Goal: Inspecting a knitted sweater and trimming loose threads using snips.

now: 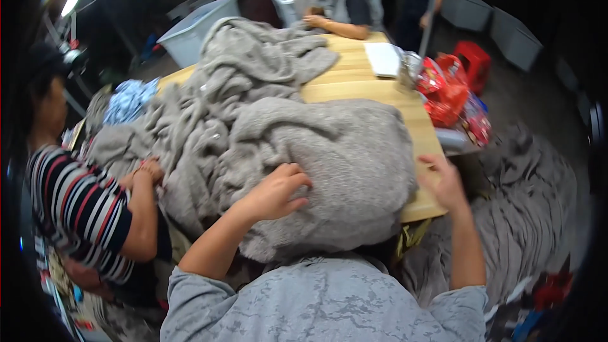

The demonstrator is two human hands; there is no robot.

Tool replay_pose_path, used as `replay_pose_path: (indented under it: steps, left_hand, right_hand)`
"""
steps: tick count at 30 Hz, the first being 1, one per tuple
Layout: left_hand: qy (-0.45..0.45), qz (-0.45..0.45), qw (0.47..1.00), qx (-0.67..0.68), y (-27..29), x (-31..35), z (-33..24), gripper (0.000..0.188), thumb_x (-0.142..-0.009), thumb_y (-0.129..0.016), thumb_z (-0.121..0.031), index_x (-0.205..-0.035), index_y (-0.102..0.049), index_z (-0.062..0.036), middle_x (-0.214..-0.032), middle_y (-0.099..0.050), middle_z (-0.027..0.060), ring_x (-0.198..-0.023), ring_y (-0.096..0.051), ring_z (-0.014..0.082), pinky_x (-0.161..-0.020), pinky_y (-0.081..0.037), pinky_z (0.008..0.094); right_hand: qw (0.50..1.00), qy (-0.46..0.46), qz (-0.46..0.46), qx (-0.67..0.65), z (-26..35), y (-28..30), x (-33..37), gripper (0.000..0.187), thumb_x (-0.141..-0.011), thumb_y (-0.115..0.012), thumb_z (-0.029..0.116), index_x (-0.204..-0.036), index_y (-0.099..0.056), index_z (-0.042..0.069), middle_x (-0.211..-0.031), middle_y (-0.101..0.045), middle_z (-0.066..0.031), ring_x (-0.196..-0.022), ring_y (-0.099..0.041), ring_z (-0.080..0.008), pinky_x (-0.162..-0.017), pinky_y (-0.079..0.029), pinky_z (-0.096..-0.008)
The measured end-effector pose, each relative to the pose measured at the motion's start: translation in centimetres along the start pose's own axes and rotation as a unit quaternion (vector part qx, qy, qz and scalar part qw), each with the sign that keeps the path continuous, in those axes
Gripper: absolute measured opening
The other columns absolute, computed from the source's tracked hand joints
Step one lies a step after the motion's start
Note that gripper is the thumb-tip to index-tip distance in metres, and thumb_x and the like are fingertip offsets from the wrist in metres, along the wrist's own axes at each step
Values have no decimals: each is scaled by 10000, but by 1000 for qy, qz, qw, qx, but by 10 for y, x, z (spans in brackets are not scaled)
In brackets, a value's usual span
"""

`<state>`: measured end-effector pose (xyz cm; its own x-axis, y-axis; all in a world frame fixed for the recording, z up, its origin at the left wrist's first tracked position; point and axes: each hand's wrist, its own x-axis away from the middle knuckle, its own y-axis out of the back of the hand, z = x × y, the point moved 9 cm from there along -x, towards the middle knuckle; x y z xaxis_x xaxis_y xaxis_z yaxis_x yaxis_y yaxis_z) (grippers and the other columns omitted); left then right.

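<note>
A thick grey fleece fabric (354, 145) lies spread in a rounded, smooth-topped mound at the near edge of the wooden table. My left hand (278, 191) is over the left part of this mound, its fingers loosely bent and the thumb apart, with nothing between them. Off the mound's right side, beside the table corner, is my right hand (443, 183). It is slightly blurred, with its fingers apart and no cloth in them. More of the grey fleece (215, 88) runs in crumpled folds to the left and toward the far end.
A co-worker in a striped shirt (82, 202) stands at the left, hands by the fleece. Others work beyond the wooden table (354, 57) near a grey bin (199, 31). A metal pole (432, 12), red plastic bags (443, 88) and a grey fabric heap (500, 221) are at right.
</note>
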<state>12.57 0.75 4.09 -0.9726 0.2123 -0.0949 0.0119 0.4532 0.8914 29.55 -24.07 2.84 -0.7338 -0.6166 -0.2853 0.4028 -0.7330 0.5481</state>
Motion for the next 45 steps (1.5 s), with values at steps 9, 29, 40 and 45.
replay_pose_path:
  steps: [9, 29, 40, 45]
  left_hand:
    - [77, 14, 997, 3, 5, 63, 37, 386, -725, -710, -145, -1062, -551, -44, -1058, -508, 136, -1010, -505, 315, -862, -429, 382]
    - [-85, 164, 959, 215, -3, 31, -23, 308, -706, -631, -124, -993, -565, -34, -636, -548, 122, -586, -540, 312, -551, -421, 388]
    - [-21, 13, 970, 241, 57, -9, -21, 209, -853, -628, -118, -1019, -575, -3, -754, -643, 75, -686, -602, 129, -625, -479, 260]
    - [-41, 60, 975, 210, 57, -44, -43, 214, -840, -635, -101, -1016, -571, 2, -830, -652, 83, -726, -610, 135, -655, -496, 268]
  right_hand:
    - [999, 16, 31, 9, 30, -62, -55, 139, -787, -569, 69, -907, -610, 13, -835, -609, -58, -735, -583, -173, -701, -477, -316]
    - [899, -7, 427, 95, 121, -55, 47, 196, -848, -625, 219, -959, -609, 58, -773, -631, -122, -660, -621, -257, -616, -485, -321]
    - [898, -379, 36, -221, -184, -58, -41, 376, -827, -657, 230, -1119, -561, 13, -954, -624, -81, -851, -601, -153, -698, -497, -326]
    - [942, -248, -46, -223, -174, -41, -62, 300, -782, -655, 78, -1061, -589, -9, -907, -646, -93, -772, -619, -168, -699, -497, -303]
